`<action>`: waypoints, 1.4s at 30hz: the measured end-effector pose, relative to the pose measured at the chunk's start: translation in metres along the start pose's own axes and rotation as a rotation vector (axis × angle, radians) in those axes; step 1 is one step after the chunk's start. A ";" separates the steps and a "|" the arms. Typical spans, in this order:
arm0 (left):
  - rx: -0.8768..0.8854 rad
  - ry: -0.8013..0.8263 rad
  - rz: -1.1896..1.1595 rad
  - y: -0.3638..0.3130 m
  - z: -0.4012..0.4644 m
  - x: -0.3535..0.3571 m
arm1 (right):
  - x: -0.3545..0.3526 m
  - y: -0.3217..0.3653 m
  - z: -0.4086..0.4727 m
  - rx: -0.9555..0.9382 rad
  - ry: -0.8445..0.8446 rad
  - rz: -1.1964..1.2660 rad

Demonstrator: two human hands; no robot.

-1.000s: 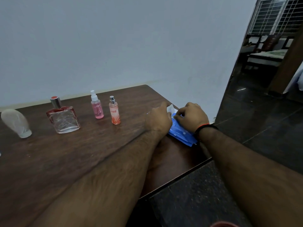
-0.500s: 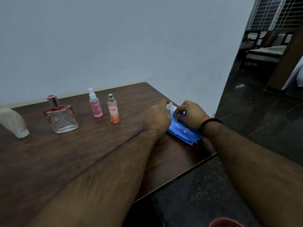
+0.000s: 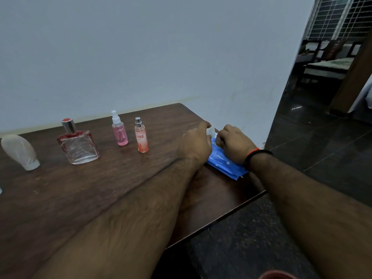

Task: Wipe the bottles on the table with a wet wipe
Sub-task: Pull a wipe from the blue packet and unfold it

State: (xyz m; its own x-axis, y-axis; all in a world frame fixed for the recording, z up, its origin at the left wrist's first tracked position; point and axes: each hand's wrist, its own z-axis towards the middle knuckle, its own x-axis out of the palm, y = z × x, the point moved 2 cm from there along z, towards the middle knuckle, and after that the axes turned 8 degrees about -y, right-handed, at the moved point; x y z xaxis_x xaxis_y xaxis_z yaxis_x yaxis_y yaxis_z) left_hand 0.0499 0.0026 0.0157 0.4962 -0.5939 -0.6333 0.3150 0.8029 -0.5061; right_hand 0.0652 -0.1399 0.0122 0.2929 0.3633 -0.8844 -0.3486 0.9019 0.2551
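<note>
Head view, hands: the left hand (image 3: 196,142) and the right hand (image 3: 235,144) met over the blue wipe pack (image 3: 226,164) at the right end of the desk (image 3: 124,184), close to its right edge.
Left grip: fingers curled narrow, pinching a white wet wipe (image 3: 211,130) that stuck up from the pack's far end.
Right grip: fingers bent and pressed down on the pack; whether they also pinched the wipe or the flap, I could not tell, since the knuckles hid the fingertips.
Bottles: four stood in a loose row, well apart from the hands. A frosted white bottle (image 3: 20,152) was at far left, cap down; next a square glass perfume bottle (image 3: 78,146); then a small pink spray bottle (image 3: 119,130); then a slim orange spray bottle (image 3: 142,136), nearest the hands.
Step in hand: judged as drawing one wipe out of the pack; no bottle looked wiped yet.
Doing it well: the right hand should probably hold the pack flat and back from the desk edge while the left pulls the wipe slowly and straight up, so one sheet comes free rather than a chain.
Risk: a quick tug might drag the light pack off the nearby edge.
Next: the orange bottle was likely the easiest first reach.
</note>
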 end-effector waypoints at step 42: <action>0.044 -0.025 0.021 0.008 -0.002 0.008 | -0.007 0.016 -0.003 -0.146 -0.171 -0.202</action>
State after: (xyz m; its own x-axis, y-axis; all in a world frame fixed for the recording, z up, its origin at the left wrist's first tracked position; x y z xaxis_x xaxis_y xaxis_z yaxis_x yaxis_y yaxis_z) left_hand 0.0547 0.0040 0.0050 0.5229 -0.5757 -0.6287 0.3390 0.8171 -0.4663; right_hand 0.0546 -0.1288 0.0210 0.5104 0.2257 -0.8298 -0.3891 0.9211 0.0111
